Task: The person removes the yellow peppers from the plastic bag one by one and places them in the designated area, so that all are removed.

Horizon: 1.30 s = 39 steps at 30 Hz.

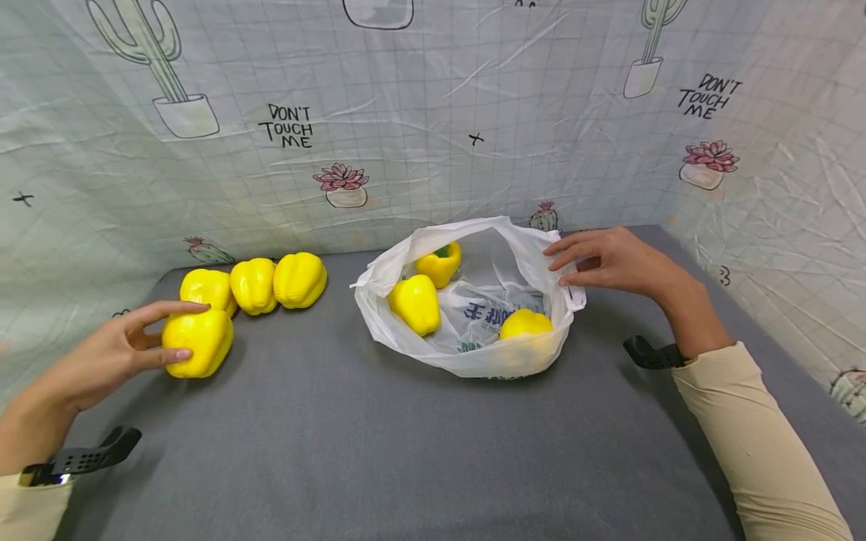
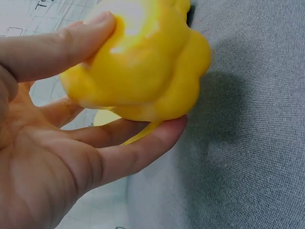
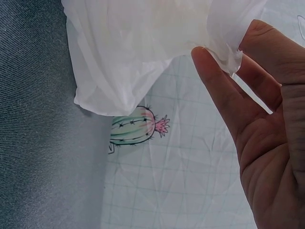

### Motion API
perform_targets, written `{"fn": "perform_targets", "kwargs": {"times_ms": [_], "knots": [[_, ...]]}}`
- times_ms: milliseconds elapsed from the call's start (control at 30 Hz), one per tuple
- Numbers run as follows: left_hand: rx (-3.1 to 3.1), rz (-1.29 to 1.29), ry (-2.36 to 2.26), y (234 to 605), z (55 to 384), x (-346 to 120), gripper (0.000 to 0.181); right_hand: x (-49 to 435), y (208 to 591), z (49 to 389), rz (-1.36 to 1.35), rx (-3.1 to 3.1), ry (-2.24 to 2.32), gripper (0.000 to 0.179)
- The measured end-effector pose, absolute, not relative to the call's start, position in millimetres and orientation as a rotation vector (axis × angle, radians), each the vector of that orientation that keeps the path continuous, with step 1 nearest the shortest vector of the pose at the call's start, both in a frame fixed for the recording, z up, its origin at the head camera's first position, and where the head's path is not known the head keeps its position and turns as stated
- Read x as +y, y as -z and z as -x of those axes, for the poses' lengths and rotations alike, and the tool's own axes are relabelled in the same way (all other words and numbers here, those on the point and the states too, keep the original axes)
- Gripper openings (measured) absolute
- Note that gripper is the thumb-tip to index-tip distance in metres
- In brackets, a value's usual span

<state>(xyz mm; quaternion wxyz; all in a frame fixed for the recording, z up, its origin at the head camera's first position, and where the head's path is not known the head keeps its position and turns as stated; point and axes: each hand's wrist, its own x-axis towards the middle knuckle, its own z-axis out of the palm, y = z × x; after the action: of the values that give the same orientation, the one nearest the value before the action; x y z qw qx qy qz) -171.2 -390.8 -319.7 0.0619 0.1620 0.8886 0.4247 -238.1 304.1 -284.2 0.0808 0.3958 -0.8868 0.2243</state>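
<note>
In the left part of the head view, the left hand (image 1: 111, 353) is grasping one yellow bell pepper (image 1: 198, 342), with the thumb on one side and the fingers on the other; the left wrist view shows this same grip from near. Whether this pepper touches the grey table (image 1: 379, 458) below, I cannot tell. Just behind it, in the same left part, three more yellow peppers (image 1: 253, 286) stand close together in a row, and the held pepper partly covers the leftmost of them. In the middle of the frame is a white plastic bag (image 1: 467, 359), with its mouth wide open and blue printing (image 1: 497, 310) visible inside. Three peppers can be seen in the bag: one (image 1: 415, 304) at its left side, one (image 1: 443, 264) behind this, near the back, and one (image 1: 525, 323) at the lower right. The right hand (image 1: 619, 263), right of the centre, is pinching the right rim of the bag; in the right wrist view, the white film lies between thumb and fingers. Behind the table hangs a pale cloth (image 1: 433, 135) with drawn cacti, and beige sleeves (image 1: 758, 436) cover both forearms.
</note>
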Motion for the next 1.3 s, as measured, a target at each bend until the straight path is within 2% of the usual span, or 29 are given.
{"fn": "perform_targets", "kwargs": {"times_ms": [200, 500, 1300], "knots": [[2.631, -0.528, -1.294, 320.0, 169.7, -395.0, 0.061, 303.4, 283.6, 240.1, -1.218, -2.619, -0.650, 0.026], [2.658, -0.412, -1.241, 319.6, 168.1, -398.9, 0.060, 304.0, 284.9, 239.9, -1.188, -2.655, -0.651, 0.026], [2.617, -0.343, -1.209, 323.6, 167.6, -402.1, 0.061, 303.6, 288.5, 239.9, -1.150, -2.672, -0.674, 0.029]]}}
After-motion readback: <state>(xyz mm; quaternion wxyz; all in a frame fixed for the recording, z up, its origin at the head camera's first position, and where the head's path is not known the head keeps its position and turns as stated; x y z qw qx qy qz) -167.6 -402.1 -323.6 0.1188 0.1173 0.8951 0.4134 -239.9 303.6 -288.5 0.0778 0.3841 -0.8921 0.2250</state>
